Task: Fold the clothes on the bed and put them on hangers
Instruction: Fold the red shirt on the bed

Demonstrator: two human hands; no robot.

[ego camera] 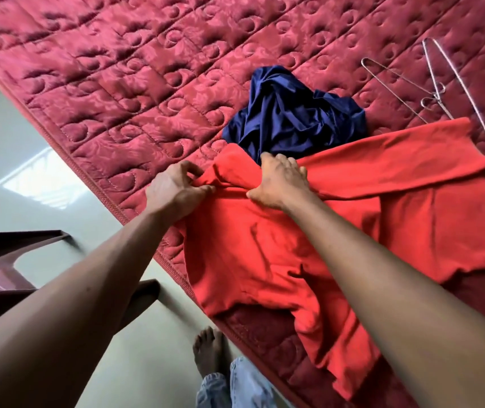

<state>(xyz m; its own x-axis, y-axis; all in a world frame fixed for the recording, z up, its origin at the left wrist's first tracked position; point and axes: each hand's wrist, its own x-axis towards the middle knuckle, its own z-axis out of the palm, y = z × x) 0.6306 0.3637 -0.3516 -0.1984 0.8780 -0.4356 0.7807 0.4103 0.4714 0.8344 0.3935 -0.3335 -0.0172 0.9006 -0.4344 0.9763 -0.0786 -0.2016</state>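
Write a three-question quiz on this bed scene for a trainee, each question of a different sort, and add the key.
1. How many wire hangers lie on the quilt?
2. True or false: the blue garment is already folded flat.
3. The left hand and the right hand both grip: A) the red shirt; B) the blue garment; C) a hanger.

Key: 1. Two. 2. False, it lies crumpled in a heap. 3. A.
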